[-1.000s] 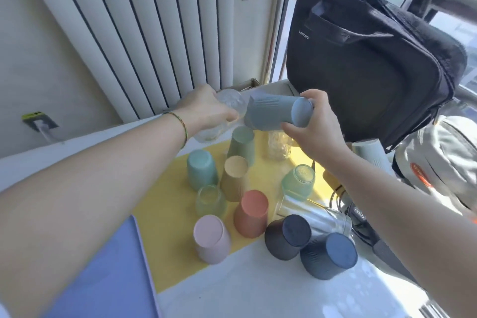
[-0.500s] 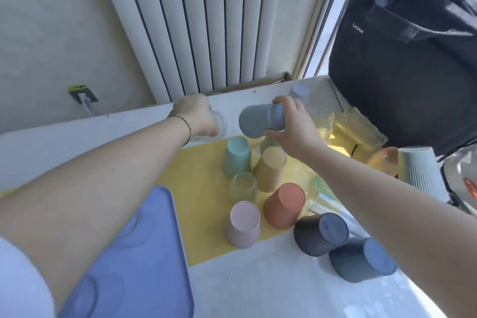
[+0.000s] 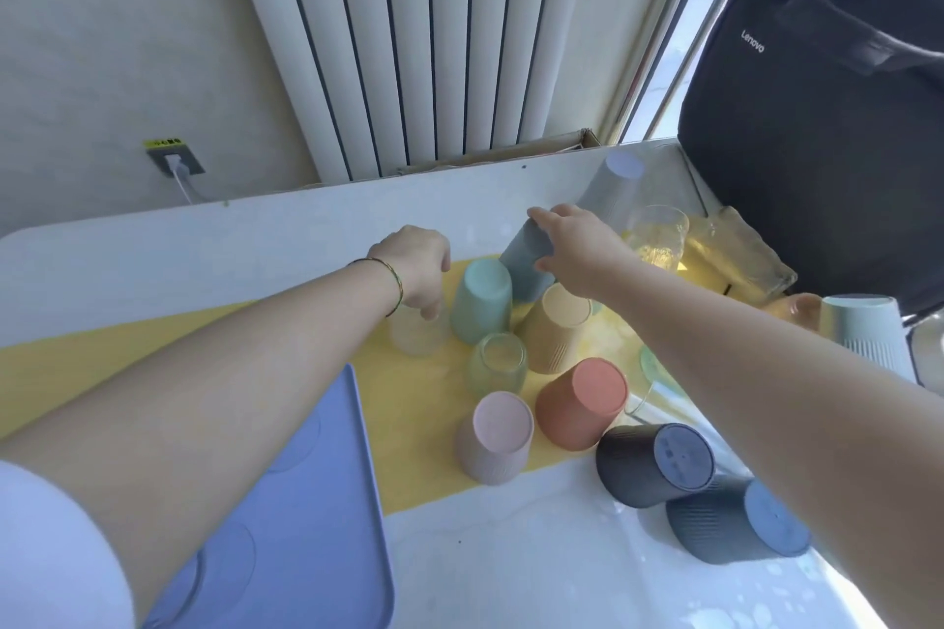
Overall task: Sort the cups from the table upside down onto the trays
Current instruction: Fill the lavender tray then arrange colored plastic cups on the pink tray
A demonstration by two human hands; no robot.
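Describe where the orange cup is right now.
In the head view, the orange cup stands upside down on the yellow mat, right of the pink cup, in front of the tan cup and left of a dark blue cup.

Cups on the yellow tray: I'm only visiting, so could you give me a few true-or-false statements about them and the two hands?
1. The left hand grips a clear glass on the yellow tray. True.
2. The right hand is empty. False: it holds a blue-grey cup.
3. The orange cup stands mouth up. False: its base faces up.
4. The nearest dark cup sits on the white table, off the yellow tray. True.
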